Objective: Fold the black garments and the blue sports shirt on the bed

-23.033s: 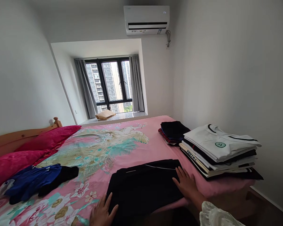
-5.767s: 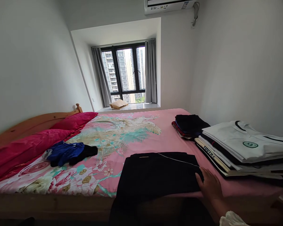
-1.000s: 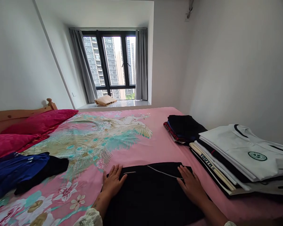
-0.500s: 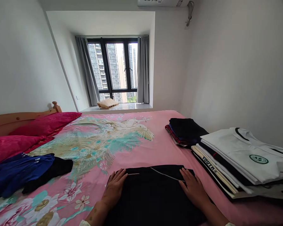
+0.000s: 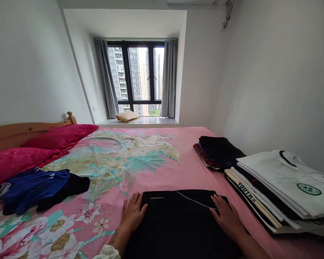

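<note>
A black garment (image 5: 180, 223) with a thin pale line near its far edge lies flat and folded on the bed right in front of me. At its left edge rests my left hand (image 5: 133, 211), open with the fingers spread. My right hand (image 5: 226, 216) lies open on the far right corner of the garment, palm down. Neither hand grips anything. The near end of the garment runs out of the bottom of the view.
Right of the garment stands a stack of folded shirts (image 5: 283, 183), with a smaller pile of dark folded clothes (image 5: 221, 151) behind it. Blue and black clothes (image 5: 40, 189) lie loosely at left, near red pillows (image 5: 62, 137). The bed (image 5: 162, 178) has a pink floral sheet.
My left hand has shifted from the garment's far left corner outward to its left edge. The right hand stays on the far right corner. The view has turned slightly left.
</note>
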Available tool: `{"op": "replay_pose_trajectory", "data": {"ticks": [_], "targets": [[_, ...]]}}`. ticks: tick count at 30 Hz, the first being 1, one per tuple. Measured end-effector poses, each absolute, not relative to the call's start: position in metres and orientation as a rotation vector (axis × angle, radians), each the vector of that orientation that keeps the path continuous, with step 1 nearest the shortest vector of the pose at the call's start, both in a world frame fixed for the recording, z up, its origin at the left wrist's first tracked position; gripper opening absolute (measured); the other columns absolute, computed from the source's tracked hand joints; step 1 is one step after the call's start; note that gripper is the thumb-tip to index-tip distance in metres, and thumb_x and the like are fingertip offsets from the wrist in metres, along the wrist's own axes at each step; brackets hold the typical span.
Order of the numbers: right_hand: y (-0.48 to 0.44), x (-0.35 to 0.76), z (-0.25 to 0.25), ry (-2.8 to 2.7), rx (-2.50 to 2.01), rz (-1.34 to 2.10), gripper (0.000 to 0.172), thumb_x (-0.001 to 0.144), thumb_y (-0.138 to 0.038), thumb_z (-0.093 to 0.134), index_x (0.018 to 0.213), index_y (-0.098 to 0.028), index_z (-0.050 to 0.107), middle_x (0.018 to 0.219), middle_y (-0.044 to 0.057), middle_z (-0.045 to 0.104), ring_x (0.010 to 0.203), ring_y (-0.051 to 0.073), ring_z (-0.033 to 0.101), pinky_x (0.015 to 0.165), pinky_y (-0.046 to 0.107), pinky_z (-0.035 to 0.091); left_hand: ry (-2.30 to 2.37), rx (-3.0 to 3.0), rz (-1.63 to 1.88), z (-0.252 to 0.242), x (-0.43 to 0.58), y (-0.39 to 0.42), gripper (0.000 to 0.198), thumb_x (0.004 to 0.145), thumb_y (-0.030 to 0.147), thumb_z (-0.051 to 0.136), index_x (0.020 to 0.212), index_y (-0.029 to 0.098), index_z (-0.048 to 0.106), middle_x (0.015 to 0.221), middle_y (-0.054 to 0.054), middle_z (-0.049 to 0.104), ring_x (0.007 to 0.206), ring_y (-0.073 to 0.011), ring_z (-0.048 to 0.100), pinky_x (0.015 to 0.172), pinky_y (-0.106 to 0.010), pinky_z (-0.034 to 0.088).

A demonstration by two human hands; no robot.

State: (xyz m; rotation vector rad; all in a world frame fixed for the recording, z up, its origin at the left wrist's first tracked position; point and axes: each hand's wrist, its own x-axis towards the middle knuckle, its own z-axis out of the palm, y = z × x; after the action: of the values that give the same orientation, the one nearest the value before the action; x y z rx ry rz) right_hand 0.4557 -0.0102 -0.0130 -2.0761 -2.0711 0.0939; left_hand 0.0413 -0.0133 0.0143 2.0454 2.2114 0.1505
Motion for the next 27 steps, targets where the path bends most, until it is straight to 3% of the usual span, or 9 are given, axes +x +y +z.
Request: {"op": "replay_pose_trajectory", "data": {"ticks": [4, 8, 12, 16, 22, 27], "targets": [[-0.013, 0.402, 0.008, -2.015, -2.131, 0.074, 0.056, 0.088, -0.045, 0.028, 0.136, -0.018, 0.040, 0.145, 0.006, 0.033, 0.137, 0.026, 0.021, 0.109, 0.058, 0.010, 2.212, 2.049, 0.161, 0.011, 0.041, -0.014, 0.064, 0.088, 0.052, 0.026, 0.143, 0.019, 0.025, 0.152, -0.005, 0.020, 0.140, -0.0211, 0.013, 0.113, -0.048, 0.005], [-0.023, 0.307, 0.026, -2.259, -1.655, 0.255, 0.056, 0.091, -0.046, 0.026, 0.139, -0.019, 0.036, 0.148, 0.003, 0.028, 0.138, 0.022, 0.018, 0.112, 0.047, 0.013, 2.214, 2.061, 0.159, 0.012, 0.040, -0.015, 0.065, 0.088, 0.052, 0.025, 0.143, 0.018, 0.024, 0.152, -0.005, 0.019, 0.140, -0.0212, 0.013, 0.113, -0.047, 0.005], [-0.024, 0.251, 0.030, -2.414, -1.429, 0.441, 0.059, 0.091, -0.050, 0.028, 0.141, -0.020, 0.032, 0.149, 0.002, 0.022, 0.139, 0.023, 0.016, 0.113, 0.048, 0.011, 2.220, 2.071, 0.145, 0.016, 0.040, -0.017, 0.066, 0.087, 0.053, 0.025, 0.143, 0.019, 0.025, 0.151, -0.005, 0.021, 0.140, -0.0217, 0.015, 0.113, -0.047, 0.008], [-0.007, 0.288, 0.017, -2.460, -1.526, 0.394, 0.062, 0.090, -0.054, 0.027, 0.142, -0.022, 0.029, 0.150, 0.002, 0.022, 0.139, 0.023, 0.015, 0.113, 0.049, 0.005, 2.228, 2.072, 0.152, 0.015, 0.039, -0.017, 0.066, 0.087, 0.054, 0.025, 0.143, 0.020, 0.025, 0.151, -0.005, 0.022, 0.140, -0.0217, 0.015, 0.113, -0.047, 0.009], [0.010, 0.416, -0.011, -2.214, -2.015, 0.147, 0.070, 0.087, -0.061, 0.022, 0.143, -0.019, 0.025, 0.150, 0.003, 0.022, 0.139, 0.023, 0.014, 0.112, 0.053, 0.002, 2.230, 2.066, 0.172, 0.012, 0.040, -0.015, 0.065, 0.087, 0.054, 0.026, 0.143, 0.021, 0.026, 0.151, -0.004, 0.023, 0.140, -0.0214, 0.015, 0.112, -0.047, 0.007], [0.010, 0.444, -0.022, -2.109, -2.121, 0.074, 0.077, 0.085, -0.066, 0.020, 0.143, -0.017, 0.023, 0.151, 0.003, 0.018, 0.140, 0.024, 0.010, 0.111, 0.055, 0.001, 2.254, 2.065, 0.175, 0.015, 0.042, -0.017, 0.063, 0.087, 0.053, 0.028, 0.142, 0.022, 0.029, 0.150, -0.005, 0.025, 0.139, -0.0218, 0.017, 0.112, -0.047, 0.009]]}}
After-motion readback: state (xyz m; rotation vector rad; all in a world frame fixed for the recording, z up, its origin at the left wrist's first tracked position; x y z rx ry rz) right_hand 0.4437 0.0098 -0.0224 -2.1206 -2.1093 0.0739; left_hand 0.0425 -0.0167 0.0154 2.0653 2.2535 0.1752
